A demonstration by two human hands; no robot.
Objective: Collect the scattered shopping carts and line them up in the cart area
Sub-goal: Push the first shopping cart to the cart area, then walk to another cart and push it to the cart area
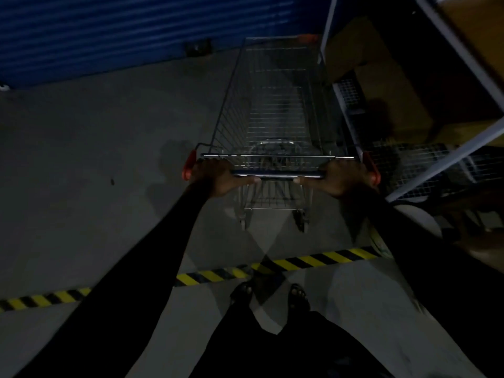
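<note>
dark trouser legs (286, 347) fill the bottom of my view, sandalled feet (298, 294) planted just short of the yellow-and-black hazard tape (313, 260) on the floor. up from there, both hands are clamped on the handle bar (276, 175) of the shopping cart (275, 105): left hand (218, 177) curled round the left end, right hand (345, 178) round the right end, thumbs pointing inward along the bar, arms out straight in black sleeves.

the cart sits just past the tape, nose aimed at the blue corrugated shutter (136, 31), its right flank just beside the metal shelving rack (351, 99).

risk, as i read it: that right side is tight. a slight drift right and the basket wire or the red corner bumper (372, 166) could snag the rack's upright or its mesh shelf. it's dim here too, so judging the gap is hard, and a castor could catch where the tape crosses the floor if i pull back. i can't see any other carts to nest into from this angle.

materials: the basket is thin wire grid, long and tapering toward the nose, the bar smooth and glossy, end caps red plastic. smooth grey concrete floor (95, 159), ribbed shutter, cardboard boxes (381, 85) on the rack.
</note>
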